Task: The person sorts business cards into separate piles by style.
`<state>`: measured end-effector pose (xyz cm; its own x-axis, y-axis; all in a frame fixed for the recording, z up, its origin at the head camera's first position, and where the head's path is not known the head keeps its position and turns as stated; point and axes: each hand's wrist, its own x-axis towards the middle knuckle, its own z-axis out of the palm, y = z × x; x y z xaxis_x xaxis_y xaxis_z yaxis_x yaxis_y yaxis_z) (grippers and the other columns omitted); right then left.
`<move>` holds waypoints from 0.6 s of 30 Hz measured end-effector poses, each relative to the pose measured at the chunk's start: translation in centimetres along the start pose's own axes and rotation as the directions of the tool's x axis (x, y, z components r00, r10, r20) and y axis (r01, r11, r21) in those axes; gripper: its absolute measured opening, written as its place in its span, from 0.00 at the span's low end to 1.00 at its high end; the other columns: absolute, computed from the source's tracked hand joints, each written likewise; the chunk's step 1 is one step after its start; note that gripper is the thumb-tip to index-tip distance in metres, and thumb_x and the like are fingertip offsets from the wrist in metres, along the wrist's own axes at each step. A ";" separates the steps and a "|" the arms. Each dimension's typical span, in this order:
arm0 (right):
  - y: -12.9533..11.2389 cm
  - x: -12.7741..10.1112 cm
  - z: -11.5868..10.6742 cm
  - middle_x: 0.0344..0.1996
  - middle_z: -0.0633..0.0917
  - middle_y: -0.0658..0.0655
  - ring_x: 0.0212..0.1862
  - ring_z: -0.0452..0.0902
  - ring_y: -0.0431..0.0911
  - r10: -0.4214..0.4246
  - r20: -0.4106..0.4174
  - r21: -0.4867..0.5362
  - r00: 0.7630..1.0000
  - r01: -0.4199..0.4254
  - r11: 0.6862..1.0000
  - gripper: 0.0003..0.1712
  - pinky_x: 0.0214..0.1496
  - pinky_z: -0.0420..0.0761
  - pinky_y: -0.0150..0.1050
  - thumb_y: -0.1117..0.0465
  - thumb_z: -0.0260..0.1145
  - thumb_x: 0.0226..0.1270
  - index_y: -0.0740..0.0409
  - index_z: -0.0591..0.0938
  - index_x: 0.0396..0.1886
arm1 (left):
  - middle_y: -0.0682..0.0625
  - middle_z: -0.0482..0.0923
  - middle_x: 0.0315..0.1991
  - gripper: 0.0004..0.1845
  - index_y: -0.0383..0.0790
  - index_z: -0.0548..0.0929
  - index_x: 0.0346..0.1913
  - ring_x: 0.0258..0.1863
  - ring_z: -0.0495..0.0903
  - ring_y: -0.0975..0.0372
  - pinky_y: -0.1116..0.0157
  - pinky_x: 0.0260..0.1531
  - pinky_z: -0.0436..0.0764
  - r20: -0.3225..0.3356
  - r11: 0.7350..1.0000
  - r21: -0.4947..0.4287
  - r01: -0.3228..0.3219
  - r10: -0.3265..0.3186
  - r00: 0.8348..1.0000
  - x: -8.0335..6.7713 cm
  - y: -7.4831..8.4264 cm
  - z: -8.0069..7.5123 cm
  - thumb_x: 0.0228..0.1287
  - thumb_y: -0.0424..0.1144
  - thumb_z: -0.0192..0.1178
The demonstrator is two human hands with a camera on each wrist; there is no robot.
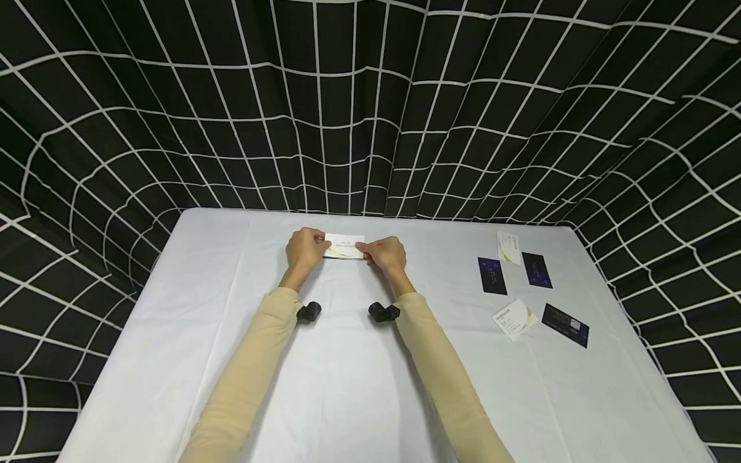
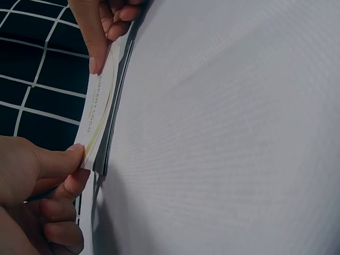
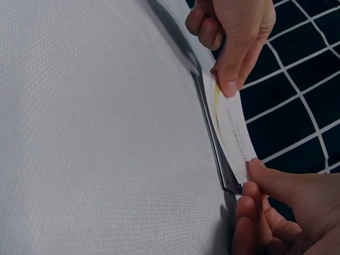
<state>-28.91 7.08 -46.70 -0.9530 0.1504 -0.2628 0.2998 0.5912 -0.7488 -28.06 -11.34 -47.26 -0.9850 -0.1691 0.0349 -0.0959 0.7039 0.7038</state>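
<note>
Near the far edge of the table, a white business card [image 1: 345, 247] with "company logo" print and a yellow-green curve is held between both hands. My left hand [image 1: 303, 251] pinches one short end between thumb and fingers. At the opposite end, my right hand [image 1: 386, 253] pinches it the same way. Both wrist views show the white card [image 2: 99, 114] bowed slightly over dark cards [image 3: 211, 130], whose edges lie flat on the white cloth. The fingertips hide the card's ends.
Toward the right of the table [image 1: 359, 399] lie two white cards, one farther back [image 1: 509, 247] and one nearer [image 1: 514, 319], among dark cards [image 1: 493, 276]. A black curtain with white grid lines [image 1: 347, 128] surrounds the far side. Black wrist cameras [image 1: 384, 313] sit inside the sleeves.
</note>
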 end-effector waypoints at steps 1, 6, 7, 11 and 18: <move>0.0 0.0 0.0 0.10 0.80 0.47 0.13 0.71 0.37 0.001 0.002 -0.001 1.000 -0.001 1.000 0.19 0.24 0.67 0.31 0.45 0.76 0.55 0.57 0.89 0.23 | 0.43 0.87 0.35 0.13 0.34 0.88 0.46 0.36 0.84 0.51 0.53 0.39 0.79 -0.004 1.000 0.001 0.000 0.000 1.000 0.0 -0.1 0.1 0.60 0.37 0.68; 0.1 0.2 0.0 0.10 0.80 0.46 0.13 0.71 0.37 0.003 0.011 0.004 1.000 -0.003 1.000 0.19 0.24 0.67 0.31 0.45 0.75 0.55 0.56 0.89 0.22 | 0.44 0.86 0.34 0.13 0.34 0.88 0.45 0.34 0.83 0.51 0.53 0.38 0.79 -0.027 1.000 0.000 -0.013 0.013 1.000 0.0 -0.1 0.2 0.61 0.37 0.67; 0.1 0.2 0.0 0.10 0.80 0.46 0.13 0.71 0.36 0.003 0.014 0.006 1.000 -0.004 1.000 0.19 0.24 0.67 0.30 0.45 0.75 0.55 0.56 0.89 0.22 | 0.43 0.86 0.34 0.13 0.34 0.88 0.46 0.34 0.83 0.51 0.53 0.38 0.79 -0.032 1.000 -0.004 -0.014 0.014 0.999 0.0 -0.1 0.2 0.61 0.37 0.67; 0.0 0.3 -0.1 0.11 0.80 0.46 0.14 0.73 0.35 0.003 0.033 0.108 0.999 -0.007 0.994 0.19 0.22 0.71 0.27 0.47 0.76 0.55 0.60 0.88 0.24 | 0.43 0.86 0.34 0.13 0.34 0.88 0.46 0.35 0.83 0.50 0.53 0.38 0.79 -0.052 0.999 -0.040 -0.022 0.020 0.998 0.1 0.3 -0.1 0.60 0.37 0.67; 0.2 0.1 -0.3 0.12 0.80 0.47 0.14 0.74 0.34 -0.004 0.064 0.250 0.998 -0.012 0.968 0.18 0.20 0.76 0.26 0.53 0.76 0.56 0.65 0.87 0.29 | 0.42 0.87 0.36 0.14 0.33 0.87 0.47 0.37 0.84 0.50 0.53 0.40 0.79 -0.040 0.998 -0.058 -0.023 0.020 0.999 0.0 0.6 -0.2 0.61 0.37 0.66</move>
<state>-28.99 7.49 -46.70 -0.9496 0.0967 -0.2981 0.3123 0.3723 -0.8740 -28.12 -11.06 -46.74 -0.9802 -0.1823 0.0776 -0.0652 0.6667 0.7425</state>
